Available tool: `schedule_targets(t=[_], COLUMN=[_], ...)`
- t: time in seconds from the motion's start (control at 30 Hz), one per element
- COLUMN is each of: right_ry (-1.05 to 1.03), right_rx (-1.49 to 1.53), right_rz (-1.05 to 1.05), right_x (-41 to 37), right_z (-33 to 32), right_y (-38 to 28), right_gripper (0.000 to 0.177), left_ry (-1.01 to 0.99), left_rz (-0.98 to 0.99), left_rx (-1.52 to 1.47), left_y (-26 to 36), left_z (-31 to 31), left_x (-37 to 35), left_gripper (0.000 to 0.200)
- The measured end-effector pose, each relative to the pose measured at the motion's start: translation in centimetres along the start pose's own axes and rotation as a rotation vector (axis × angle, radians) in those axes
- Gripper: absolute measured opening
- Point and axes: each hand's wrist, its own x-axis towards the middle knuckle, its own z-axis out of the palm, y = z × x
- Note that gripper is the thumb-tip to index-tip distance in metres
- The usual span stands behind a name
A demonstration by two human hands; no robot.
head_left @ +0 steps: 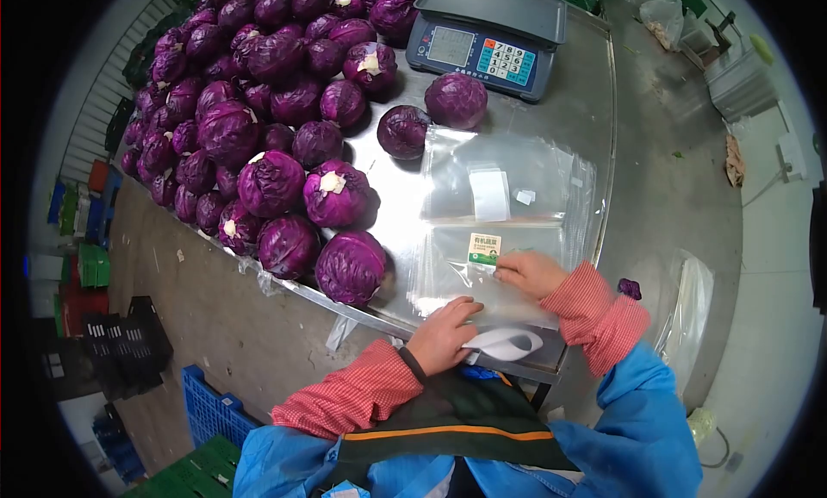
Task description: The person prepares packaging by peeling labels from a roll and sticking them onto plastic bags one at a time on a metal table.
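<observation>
A stack of clear plastic bags (534, 166) lies flat on the metal table. On the upper bag is a small printed label (485, 249) with green and cream areas. The fingers of my right hand (532, 274) are pinched at the label's lower right corner. My left hand (442, 336) is at the table's near edge, closed on a looped white label strip (508, 344) that curls out to its right. Its fingertips rest by the lower edge of the bags. A blank white slip (489, 195) lies on the bags farther up.
Many purple cabbages (228, 132) are heaped on the left of the metal table (587, 93). One loose cabbage (456, 100) sits near the digital scale (482, 41) at the back. A blue plastic pallet (211, 407) and black crates (129, 347) stand on the floor at left.
</observation>
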Motion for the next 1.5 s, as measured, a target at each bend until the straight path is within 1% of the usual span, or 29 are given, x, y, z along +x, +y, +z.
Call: schedule_targets(t=[0.07, 0.13, 0.2, 0.27, 0.3, 0.37, 0.4, 0.43, 0.53, 0.6, 0.63, 0.73, 0.77, 0.83, 0.9, 1.0, 1.03, 1.13, 1.2, 1.3, 1.33, 1.4, 1.43, 1.5], right_ry=[0.082, 0.152, 0.428, 0.567, 0.631, 0.396, 0.301, 0.206, 0.236, 0.254, 0.267, 0.224, 0.306, 0.468, 0.557, 0.678, 0.717, 0.69, 0.704, 0.724, 0.73, 0.781, 0.805, 0.895], right_rx=[-0.187, -0.438, -0.877, -0.753, -0.689, -0.159, -0.061, 0.038, 0.21, 0.315, 0.346, 0.353, 0.26, 0.074, 0.036, -0.037, -0.064, -0.181, -0.147, -0.087, -0.066, -0.164, -0.213, 0.024], right_rz=[0.014, -0.072, -0.009, -0.051, -0.074, -0.072, -0.117, -0.158, -0.075, -0.034, -0.012, 0.047, 0.01, -0.067, -0.053, -0.091, -0.115, -0.125, -0.157, -0.166, -0.164, -0.211, -0.234, 0.017], right_x=[1.4, 4.1, 5.4, 3.8, 3.0, 0.2, -0.8, -1.5, -2.5, -2.8, -3.0, -3.1, -3.0, -2.8, -2.6, -2.3, -2.2, -2.6, -2.5, -2.5, -2.5, -2.4, -2.3, -2.0], right_z=[-3.0, -8.4, -12.3, -13.3, -12.8, -9.6, -7.7, -5.7, -1.4, 0.2, 0.4, 0.8, 1.0, 1.7, 2.7, 4.3, 4.6, 4.5, 4.4, 4.5, 4.4, 3.8, 3.3, 2.0], right_y=[-0.7, -1.8, -5.1, -8.1, -9.0, -9.3, -8.8, -8.1, -6.4, -5.4, -6.1, -6.9, -7.3, -8.1, -8.7, -8.5, -8.4, -8.4, -8.4, -8.2, -8.1, -7.7, -7.4, -6.1], right_gripper=[0.02, 0.021, 0.027, 0.035, 0.04, 0.053, 0.055, 0.058, 0.038, 0.027, 0.017, 0.016, 0.016, 0.016, 0.015, 0.016, 0.017, 0.012, 0.011, 0.009, 0.009, 0.009, 0.009, 0.011], left_ry=[-0.026, -0.052, -0.07, -0.019, 0.009, -0.015, -0.026, -0.025, 0.01, 0.19, 0.272, 0.127, 0.069, 0.214, 0.39, 0.542, 0.539, 0.511, 0.472, 0.473, 0.451, 0.409, 0.35, 0.189], left_rz=[-0.072, -0.126, -0.164, -0.372, -0.479, -0.628, -0.7, -0.712, -0.786, -0.499, -0.347, -0.476, -0.605, -0.669, -0.698, -0.86, -0.894, -1.009, -1.107, -1.041, -1.032, -1.013, -1.015, -0.974], left_rx=[-0.009, -0.044, -0.099, -0.18, -0.222, -0.422, -0.524, -0.617, -0.862, -0.29, -0.01, -0.353, -0.485, -0.69, -0.857, -1.007, -1.059, -1.186, -1.23, -1.466, -1.469, -1.476, -1.504, -1.265], left_y=[-0.6, -1.1, -1.3, -1.0, -1.0, -2.1, -2.9, -3.3, -2.2, -1.1, -0.8, -1.5, -2.0, -2.9, -2.5, -1.0, -0.7, 0.4, 1.2, 0.4, 0.5, 1.1, 1.2, 1.1], left_z=[1.0, 1.4, 1.3, 1.0, 0.9, 1.1, 1.3, 1.5, 0.8, -0.5, -1.1, -2.1, -1.8, 0.0, 1.4, 1.5, 1.3, 0.6, -0.2, 0.2, 0.0, -0.8, -0.9, 0.2], left_x=[-0.6, -1.0, -0.9, -0.7, -0.8, -1.3, -1.5, -1.6, -0.9, 0.9, 1.7, 3.1, 3.4, 3.1, 3.2, 3.7, 3.8, 4.0, 4.1, 3.2, 3.0, 2.6, 2.2, 0.3], left_gripper=[0.032, 0.035, 0.037, 0.036, 0.036, 0.039, 0.04, 0.04, 0.038, 0.036, 0.035, 0.034, 0.03, 0.027, 0.024, 0.025, 0.025, 0.026, 0.028, 0.03, 0.03, 0.031, 0.036, 0.04])
